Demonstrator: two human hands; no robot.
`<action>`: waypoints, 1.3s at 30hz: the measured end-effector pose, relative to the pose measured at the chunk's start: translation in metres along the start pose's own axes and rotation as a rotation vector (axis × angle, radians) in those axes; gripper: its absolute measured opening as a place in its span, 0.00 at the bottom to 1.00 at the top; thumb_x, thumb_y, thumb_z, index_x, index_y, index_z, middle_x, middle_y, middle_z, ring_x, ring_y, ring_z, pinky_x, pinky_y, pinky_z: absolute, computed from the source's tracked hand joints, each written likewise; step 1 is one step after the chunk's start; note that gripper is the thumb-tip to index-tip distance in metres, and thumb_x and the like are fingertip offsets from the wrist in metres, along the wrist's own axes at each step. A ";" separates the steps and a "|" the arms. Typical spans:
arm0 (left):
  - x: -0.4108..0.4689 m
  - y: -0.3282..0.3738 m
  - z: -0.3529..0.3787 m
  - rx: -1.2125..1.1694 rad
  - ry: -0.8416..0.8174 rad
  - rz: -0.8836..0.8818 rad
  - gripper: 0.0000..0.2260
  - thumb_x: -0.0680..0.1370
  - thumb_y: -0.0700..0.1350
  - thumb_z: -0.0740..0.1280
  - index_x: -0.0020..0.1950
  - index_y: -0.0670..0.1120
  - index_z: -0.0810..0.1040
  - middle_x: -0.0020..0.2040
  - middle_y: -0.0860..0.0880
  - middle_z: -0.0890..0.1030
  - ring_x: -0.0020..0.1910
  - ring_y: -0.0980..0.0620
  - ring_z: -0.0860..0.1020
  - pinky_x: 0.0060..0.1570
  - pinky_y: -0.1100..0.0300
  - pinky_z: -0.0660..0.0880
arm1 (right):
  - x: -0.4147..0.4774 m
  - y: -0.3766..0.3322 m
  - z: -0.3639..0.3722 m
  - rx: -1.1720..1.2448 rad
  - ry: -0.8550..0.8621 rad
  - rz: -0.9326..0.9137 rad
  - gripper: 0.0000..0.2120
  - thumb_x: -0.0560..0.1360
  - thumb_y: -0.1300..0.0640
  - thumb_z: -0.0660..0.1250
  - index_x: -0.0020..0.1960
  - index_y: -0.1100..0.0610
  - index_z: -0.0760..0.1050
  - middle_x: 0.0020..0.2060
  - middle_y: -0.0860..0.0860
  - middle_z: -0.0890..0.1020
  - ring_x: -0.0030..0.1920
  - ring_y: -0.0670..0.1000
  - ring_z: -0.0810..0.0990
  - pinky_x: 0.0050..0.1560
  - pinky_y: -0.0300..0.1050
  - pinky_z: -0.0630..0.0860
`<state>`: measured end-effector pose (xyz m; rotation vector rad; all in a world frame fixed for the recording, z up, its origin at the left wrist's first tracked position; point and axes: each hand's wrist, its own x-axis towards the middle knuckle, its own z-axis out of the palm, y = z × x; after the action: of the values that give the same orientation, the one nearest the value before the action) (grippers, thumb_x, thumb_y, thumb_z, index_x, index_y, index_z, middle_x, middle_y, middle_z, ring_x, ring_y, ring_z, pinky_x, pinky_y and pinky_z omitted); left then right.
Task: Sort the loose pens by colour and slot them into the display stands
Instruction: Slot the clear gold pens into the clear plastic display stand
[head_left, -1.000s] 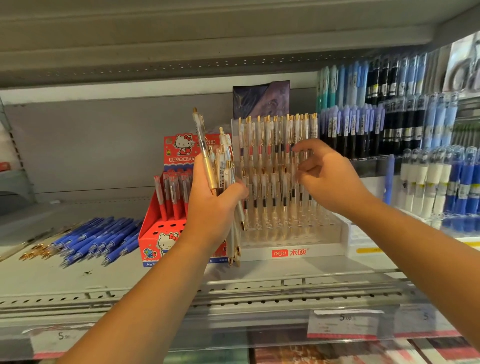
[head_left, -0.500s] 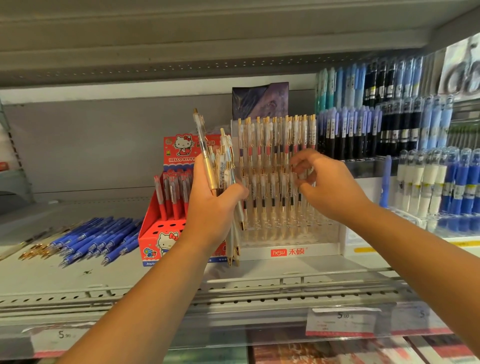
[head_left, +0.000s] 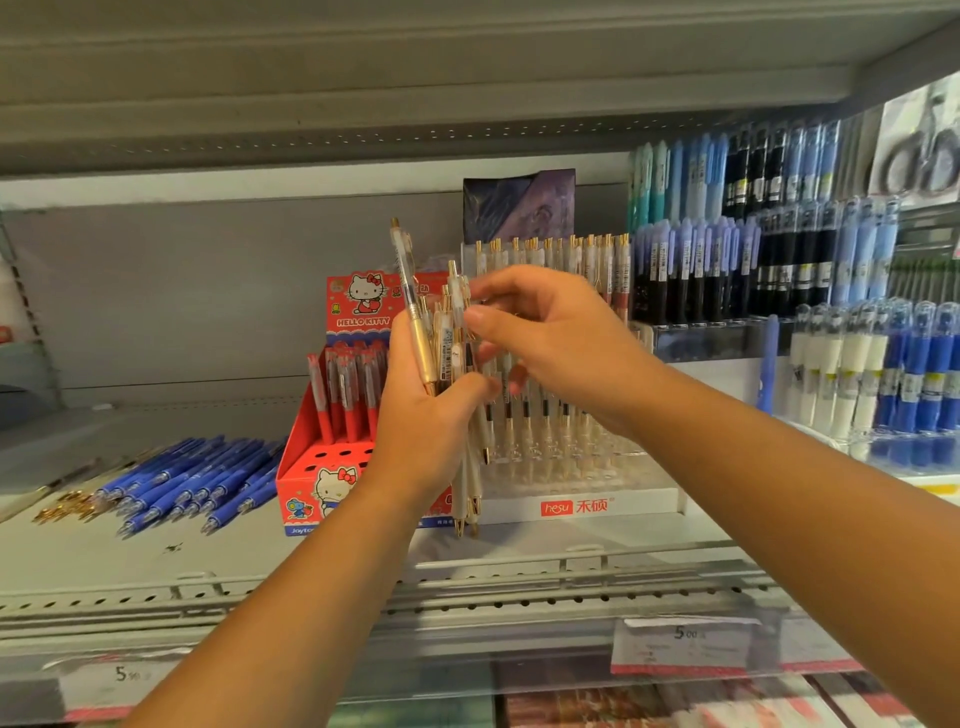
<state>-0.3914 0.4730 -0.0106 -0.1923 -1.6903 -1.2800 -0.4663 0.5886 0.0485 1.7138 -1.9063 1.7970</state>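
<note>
Nearest, at 5 o'clock on the shelf's front rail, a price label (head_left: 685, 644) sits behind clear plastic. At the centre the left hand (head_left: 421, 415) holds a bundle of pale pens (head_left: 453, 358) upright. Its grip is clamped round their middles with the thumb across the front. Their gold tips reach down below the fist, in front of the stand's base. One clear pen (head_left: 409, 283) stands taller than the rest at the bundle's 11 o'clock.

The right hand (head_left: 561, 348) comes in from 3 o'clock. Its grip is closed to a pinch, thumb and forefinger at the tops of the bundle's pens, the other fingers curled behind.

Just behind both hands is the clear display stand (head_left: 576, 506) with a white base and rows of similar pens slotted upright. At its 9 o'clock, just beside it, a red Hello Kitty box (head_left: 322, 467) holds red pens (head_left: 340, 410). Farther toward 9 o'clock, loose blue pens (head_left: 192, 478) lie fanned on the shelf (head_left: 260, 556), with gold-tipped pens (head_left: 67, 506) beside them.

At 2 o'clock, racks of blue and black pens (head_left: 753, 270) rise in tiers. A dark card (head_left: 519, 205) stands behind the clear stand at 12 o'clock.
</note>
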 end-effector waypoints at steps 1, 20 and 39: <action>0.000 0.000 0.000 -0.009 0.000 0.001 0.28 0.73 0.28 0.65 0.65 0.54 0.71 0.55 0.52 0.82 0.54 0.54 0.82 0.43 0.63 0.80 | 0.001 -0.001 0.002 0.006 -0.001 0.001 0.07 0.79 0.57 0.68 0.55 0.50 0.77 0.45 0.49 0.82 0.40 0.44 0.83 0.32 0.39 0.78; 0.000 -0.003 0.000 0.012 -0.006 0.005 0.20 0.79 0.41 0.68 0.66 0.59 0.69 0.58 0.59 0.81 0.60 0.59 0.79 0.58 0.63 0.77 | 0.006 0.006 0.003 0.089 0.055 0.168 0.05 0.80 0.61 0.65 0.56 0.57 0.75 0.43 0.52 0.80 0.37 0.46 0.81 0.30 0.37 0.76; -0.003 0.000 0.000 0.115 0.056 -0.150 0.24 0.79 0.46 0.69 0.72 0.58 0.65 0.61 0.58 0.79 0.58 0.61 0.78 0.58 0.64 0.74 | -0.009 0.056 -0.061 -0.174 0.368 0.071 0.14 0.81 0.61 0.63 0.65 0.50 0.69 0.43 0.50 0.79 0.38 0.44 0.79 0.31 0.39 0.78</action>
<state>-0.3896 0.4743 -0.0124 0.0389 -1.7509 -1.2802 -0.5383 0.6228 0.0248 1.1794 -1.9147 1.7566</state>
